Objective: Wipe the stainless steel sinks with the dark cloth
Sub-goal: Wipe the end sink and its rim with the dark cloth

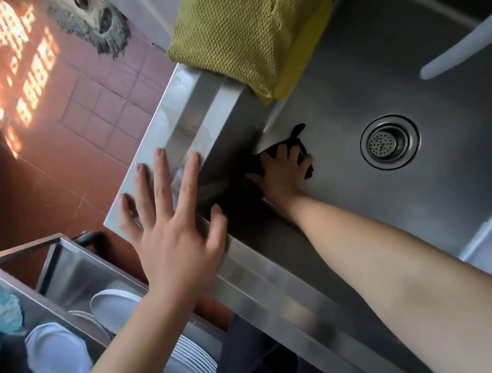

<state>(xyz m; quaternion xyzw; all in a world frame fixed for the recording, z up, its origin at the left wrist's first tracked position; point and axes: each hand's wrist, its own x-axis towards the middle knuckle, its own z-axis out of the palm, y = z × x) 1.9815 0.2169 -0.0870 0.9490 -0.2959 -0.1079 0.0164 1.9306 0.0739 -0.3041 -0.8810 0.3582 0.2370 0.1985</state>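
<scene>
The sink [375, 68] is brushed, softly glossy steel, the dark cloth [299, 144] matt fabric, the yellow-green cloth [232, 31] at 12 o'clock coarse and knobbly, the plates [114, 305] smooth.

The right hand [285, 167] presses the cloth [299, 144] in the sink [381, 208], left of the drain [389, 142]. The left hand [170, 226] rests on the sink's left rim. A towel [232, 34] drapes the far rim; plates [114, 305] sit near left, below.

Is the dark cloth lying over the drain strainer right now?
No, the dark cloth is under the right hand near the sink's corner, apart from the uncovered drain strainer.
</scene>
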